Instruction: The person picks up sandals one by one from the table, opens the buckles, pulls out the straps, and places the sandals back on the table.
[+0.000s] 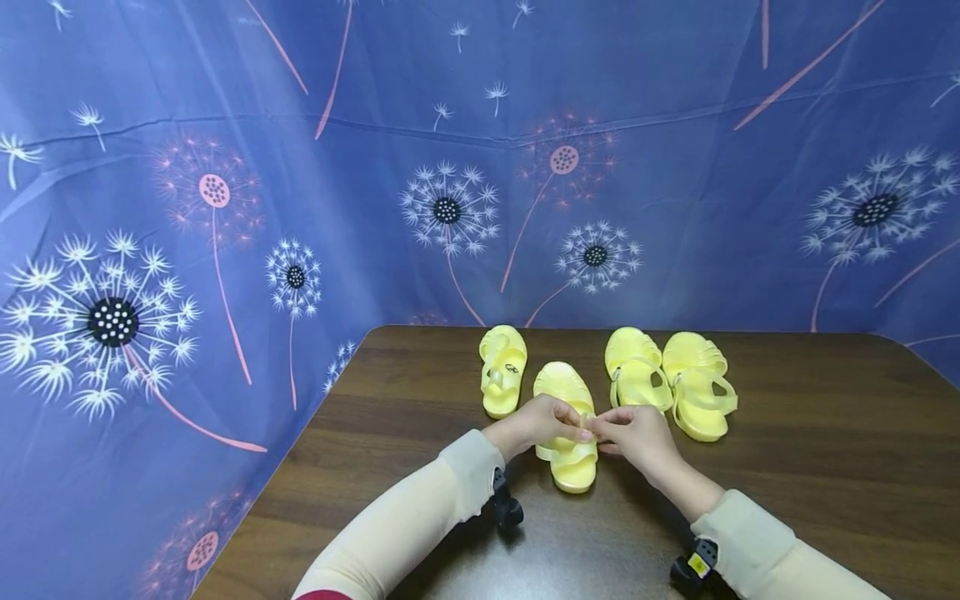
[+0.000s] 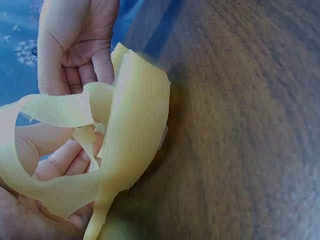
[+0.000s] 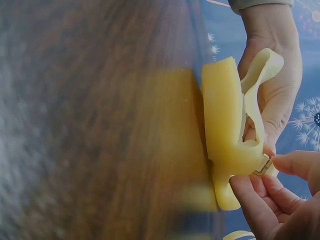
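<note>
A yellow jelly sandal (image 1: 573, 477) lies on the table under both hands, its toe away from me. My left hand (image 1: 542, 423) reaches in from the left side and pinches the sandal's ankle strap with thumb and fingers. From the right, my right hand (image 1: 641, 435) pinches the strap end at a small metal buckle (image 3: 264, 166), thumb above and fingers below. In the left wrist view the strap (image 2: 55, 111) loops up from the sandal's side (image 2: 137, 110), with fingers behind it. The strap partly hides the left fingertips there.
Another yellow sandal (image 1: 502, 375) with a dark mark stands to the left. Two more yellow sandals, one nearer (image 1: 637, 371) and one farther right (image 1: 699, 392), lie side by side. The brown wooden table (image 1: 810, 433) meets a blue dandelion-print cloth (image 1: 675, 167) at the back.
</note>
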`<state>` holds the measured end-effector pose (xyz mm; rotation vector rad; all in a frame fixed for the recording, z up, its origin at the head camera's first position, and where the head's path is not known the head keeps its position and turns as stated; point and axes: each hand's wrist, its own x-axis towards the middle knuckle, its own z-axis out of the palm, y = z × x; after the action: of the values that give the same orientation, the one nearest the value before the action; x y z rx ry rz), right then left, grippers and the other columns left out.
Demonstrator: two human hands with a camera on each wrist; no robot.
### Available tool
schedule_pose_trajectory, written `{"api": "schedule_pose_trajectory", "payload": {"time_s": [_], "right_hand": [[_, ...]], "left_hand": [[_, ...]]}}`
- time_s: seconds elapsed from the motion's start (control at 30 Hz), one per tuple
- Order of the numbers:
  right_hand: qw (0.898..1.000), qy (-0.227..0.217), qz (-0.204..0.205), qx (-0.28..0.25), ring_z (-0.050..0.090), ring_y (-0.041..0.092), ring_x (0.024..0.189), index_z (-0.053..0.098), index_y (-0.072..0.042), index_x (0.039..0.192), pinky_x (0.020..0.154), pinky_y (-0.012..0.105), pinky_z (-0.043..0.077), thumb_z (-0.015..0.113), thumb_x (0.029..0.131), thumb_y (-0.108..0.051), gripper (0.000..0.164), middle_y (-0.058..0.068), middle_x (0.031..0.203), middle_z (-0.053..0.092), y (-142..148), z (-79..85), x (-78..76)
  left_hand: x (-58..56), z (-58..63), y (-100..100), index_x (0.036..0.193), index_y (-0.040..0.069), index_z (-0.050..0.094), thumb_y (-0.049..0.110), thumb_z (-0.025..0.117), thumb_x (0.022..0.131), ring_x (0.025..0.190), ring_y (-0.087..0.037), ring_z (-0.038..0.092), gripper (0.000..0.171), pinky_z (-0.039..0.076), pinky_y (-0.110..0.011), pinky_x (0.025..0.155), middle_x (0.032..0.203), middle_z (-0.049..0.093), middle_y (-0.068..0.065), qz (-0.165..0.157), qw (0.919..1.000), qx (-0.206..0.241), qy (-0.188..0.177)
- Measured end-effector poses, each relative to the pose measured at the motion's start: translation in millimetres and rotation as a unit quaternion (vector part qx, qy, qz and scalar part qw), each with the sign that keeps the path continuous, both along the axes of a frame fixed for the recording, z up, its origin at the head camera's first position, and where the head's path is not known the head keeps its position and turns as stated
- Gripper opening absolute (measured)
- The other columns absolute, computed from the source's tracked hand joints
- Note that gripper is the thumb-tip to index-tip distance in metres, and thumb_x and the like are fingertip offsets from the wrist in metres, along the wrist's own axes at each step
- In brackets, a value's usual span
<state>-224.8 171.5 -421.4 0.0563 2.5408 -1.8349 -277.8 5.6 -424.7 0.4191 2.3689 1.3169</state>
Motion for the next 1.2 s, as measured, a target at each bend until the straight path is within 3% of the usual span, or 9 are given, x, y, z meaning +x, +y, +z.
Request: {"api": "schedule_pose_trajectory", "payload": {"time_s": [0.3,0.43,0.67,0.9,1.03,1.2], "right_hand": [[0.998,0.015,-0.006,0.062,0.069,0.014,0.066,0.072,0.008,0.092,0.062,0.027,0.059,0.070,0.088,-0.018,0.026,0.009,0.076,0.072,0.5,4.0,-6.8],[0.998,-0.005,0.007,0.060,0.067,0.012,0.066,0.071,0.008,0.093,0.064,0.027,0.059,0.070,0.088,-0.020,0.028,0.006,0.075,0.070,1.7,5.7,-7.5],[0.999,-0.010,0.030,0.015,0.068,0.016,0.069,0.067,0.012,0.101,0.068,0.030,0.060,0.064,0.093,-0.017,0.030,0.010,0.078,0.070,2.7,8.4,-8.9],[0.996,-0.014,0.072,0.051,0.069,0.018,0.083,0.064,0.010,0.111,0.075,0.032,0.059,0.070,0.088,-0.021,0.039,0.016,0.100,0.071,4.8,11.1,-5.6],[0.994,-0.005,0.077,0.072,0.068,0.019,0.086,0.065,0.008,0.110,0.074,0.032,0.059,0.077,0.083,-0.024,0.043,0.014,0.099,0.072,6.3,11.7,-1.8],[0.994,0.004,0.083,0.076,0.067,0.018,0.085,0.066,0.009,0.109,0.073,0.033,0.058,0.076,0.084,-0.021,0.040,0.015,0.098,0.071,6.7,11.8,1.5]], "left_hand": [[2.2,2.2,2.4,0.084,0.005,0.072,0.015,0.081,0.079,0.072,-0.004,0.053,0.014,0.044,-0.017,0.061,0.075,0.066,0.006,0.017,0.9998,0.000,0.011],[1.7,-1.8,2.1,0.083,0.005,0.072,0.014,0.081,0.079,0.071,-0.004,0.052,0.014,0.043,-0.017,0.059,0.074,0.064,0.008,0.021,0.9998,0.004,0.007],[-1.9,-3.4,0.1,0.087,0.003,0.073,0.015,0.081,0.079,0.070,-0.003,0.053,0.017,0.045,-0.015,0.060,0.073,0.065,0.006,0.003,0.9999,0.000,0.013],[-3.4,-0.9,-1.6,0.091,0.007,0.076,0.014,0.080,0.080,0.078,-0.003,0.058,0.013,0.047,-0.017,0.068,0.084,0.073,0.001,-0.002,1.0000,0.004,-0.002],[-4.5,-1.4,-1.7,0.093,0.006,0.076,0.012,0.077,0.082,0.081,-0.002,0.059,0.012,0.047,-0.016,0.070,0.089,0.075,-0.001,-0.017,0.9997,0.015,-0.005],[-6.3,0.2,-5.4,0.098,0.007,0.075,0.016,0.077,0.083,0.084,-0.003,0.059,0.017,0.048,-0.019,0.077,0.091,0.074,0.001,-0.047,0.9987,0.015,-0.015]]}}
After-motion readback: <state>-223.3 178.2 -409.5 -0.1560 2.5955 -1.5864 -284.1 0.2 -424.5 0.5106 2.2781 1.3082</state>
